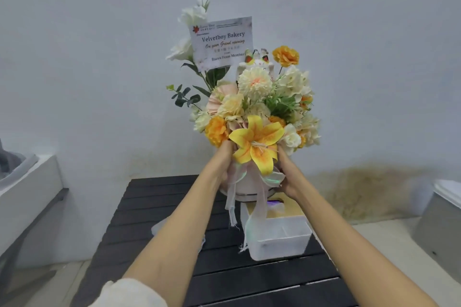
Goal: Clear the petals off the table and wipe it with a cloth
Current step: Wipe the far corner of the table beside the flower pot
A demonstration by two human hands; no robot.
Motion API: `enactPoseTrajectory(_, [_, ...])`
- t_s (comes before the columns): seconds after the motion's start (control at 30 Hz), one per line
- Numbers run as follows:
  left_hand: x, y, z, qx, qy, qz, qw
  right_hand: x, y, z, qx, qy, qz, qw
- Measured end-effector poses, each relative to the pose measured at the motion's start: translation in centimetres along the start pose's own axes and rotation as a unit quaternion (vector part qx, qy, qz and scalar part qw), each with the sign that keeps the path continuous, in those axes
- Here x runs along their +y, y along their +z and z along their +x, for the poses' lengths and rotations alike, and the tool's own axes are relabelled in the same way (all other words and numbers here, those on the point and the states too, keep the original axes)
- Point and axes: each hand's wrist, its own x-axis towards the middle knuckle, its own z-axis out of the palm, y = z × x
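Both hands, left hand and right hand, grip the flower arrangement above the black slatted table; clearing apparently just begins, wiping remains.

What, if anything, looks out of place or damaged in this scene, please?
The frayed ribbon tails hang ragged below the flower arrangement, which both hands, left and right, hold up off the dark slatted table. The wall behind bears a brownish stain low down. No loose petals are plainly visible.

Bouquet above table; tray below, right.
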Motion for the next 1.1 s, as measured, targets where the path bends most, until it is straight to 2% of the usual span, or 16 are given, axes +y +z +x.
enactPoseTrajectory(0.17, [-1.8, 5.4, -1.2, -0.014, -0.04, -0.008, 0.999, 1.6, -4.9, -2.3, 0.051, 0.028, 0.001, 0.998])
enactPoseTrajectory(0.3, [-3.2, 6.8, -1.2, 0.001, -0.067, -0.024, 0.997, 3.4, -6.3, -2.1, 0.066, 0.036, -0.008, 0.997])
enactPoseTrajectory(0.53, [-3.7, 6.5, -1.8, -0.001, -0.103, 0.031, 0.994, 5.3, -6.3, -1.3, 0.12, 0.043, 0.028, 0.991])
enactPoseTrajectory(0.6, [-3.4, 6.3, -2.9, 0.014, -0.095, 0.042, 0.995, 4.9, -5.7, -2.7, 0.146, 0.066, 0.022, 0.987])
enactPoseTrajectory(0.7, [-3.6, 5.6, -4.8, 0.052, -0.076, 0.056, 0.994, 4.8, -4.1, -5.5, 0.176, 0.045, 0.011, 0.983])
enactPoseTrajectory(0.8, [-4.3, 4.0, -6.7, 0.055, -0.072, 0.087, 0.992, 6.0, -1.7, -8.6, 0.228, 0.033, 0.011, 0.973])
enactPoseTrajectory(0.9, [-5.4, 1.6, -8.4, 0.072, -0.085, 0.115, 0.987, 8.3, 1.9, -11.9, 0.302, -0.028, -0.055, 0.951])
enactPoseTrajectory(1.0, [-7.4, -1.7, -9.6, 0.09, -0.101, 0.174, 0.975, 11.3, 5.7, -14.0, 0.386, -0.127, -0.196, 0.892])
enactPoseTrajectory(1.03, [-8.2, -3.1, -9.8, 0.1, -0.102, 0.197, 0.97, 12.3, 6.9, -14.1, 0.388, -0.147, -0.242, 0.877])
enactPoseTrajectory(1.1, [-10.0, -6.2, -10.2, 0.12, -0.099, 0.238, 0.959, 14.0, 9.1, -13.7, 0.338, -0.177, -0.305, 0.873])
